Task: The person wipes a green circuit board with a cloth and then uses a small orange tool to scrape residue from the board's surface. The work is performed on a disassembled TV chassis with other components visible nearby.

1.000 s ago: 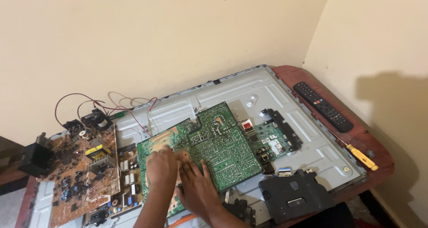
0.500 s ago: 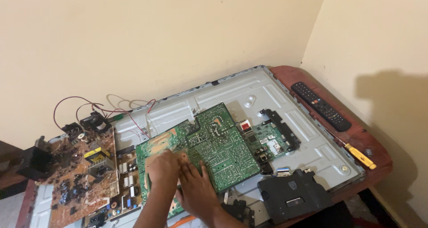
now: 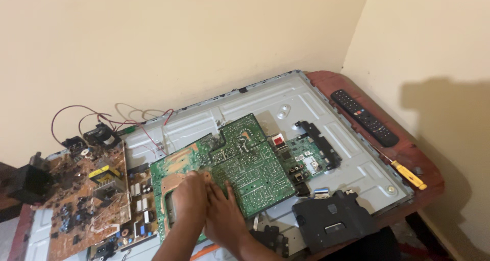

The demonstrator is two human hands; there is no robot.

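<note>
TV back panel (image 3: 245, 105) flat on bench (image 3: 408, 151), rear up for access. Green circuit board (image 3: 240, 169) lies solder-side up on it. Brown board (image 3: 84, 199) at left. Left hand (image 3: 190, 202) & right hand (image 3: 222, 217) press the green board's near edge (grip state hidden, can't tell). Remote (image 3: 364, 117), yellow screwdriver (image 3: 407, 174) parked aside.

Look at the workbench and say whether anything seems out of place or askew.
The large green circuit board lies tilted across the grey metal panel, overlapping other boards, with both hands on it. A yellow-handled screwdriver sits at the table's right edge.
</note>
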